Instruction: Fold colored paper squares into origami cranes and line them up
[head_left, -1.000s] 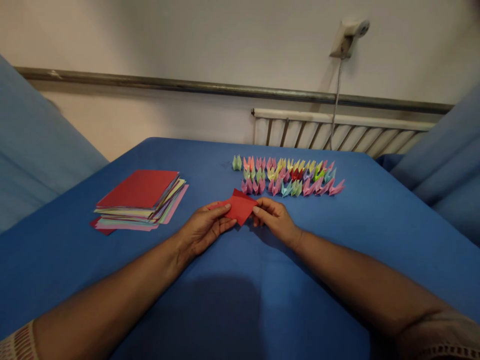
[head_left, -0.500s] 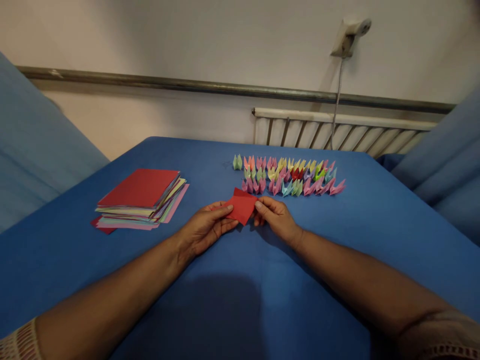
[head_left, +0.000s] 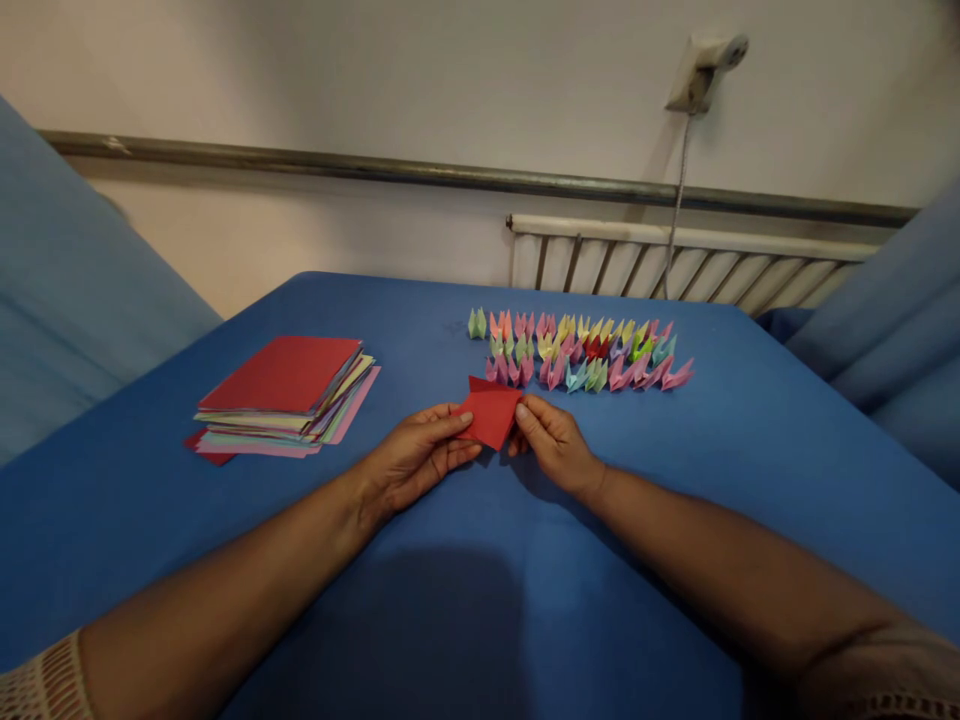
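Note:
A small folded piece of red origami paper is held above the blue table, between both hands. My left hand pinches its left side, thumb on top and fingers beneath. My right hand grips the right corner between thumb and fingertips. A flap stands up slightly along the paper's far edge. Just beyond the paper stand rows of folded paper cranes in pink, yellow, green, blue and red. The undersides of the paper and some fingertips are hidden.
To the left lies a stack of coloured paper sheets, red on top, with a red piece poking out underneath. A blue cloth covers the table. Behind it are a wall rail, a radiator and a plugged-in socket. Blue curtains hang at both sides.
My right hand has shifted slightly to the right with its corner of the red paper. The paper's visible face looks a little wider, and its far flap shows more.

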